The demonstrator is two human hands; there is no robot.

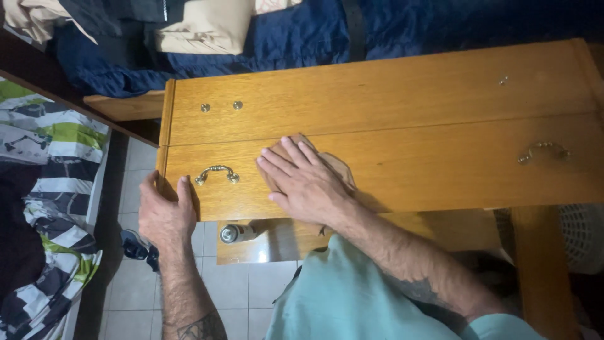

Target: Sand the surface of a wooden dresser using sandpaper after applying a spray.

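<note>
Flat on the drawer front, a brown cloth [327, 167] is pressed by the right hand [302, 182].
Its fingers are spread, gripping nothing; the wooden dresser's [390, 94] left corner is clasped by the left hand [165, 211], beside a brass handle [217, 173].

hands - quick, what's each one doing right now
Left hand: gripping the drawer front's end.
Right hand: open, flat, pressing a brown cloth on it.

Silver spray can [236, 233] under desk
</note>
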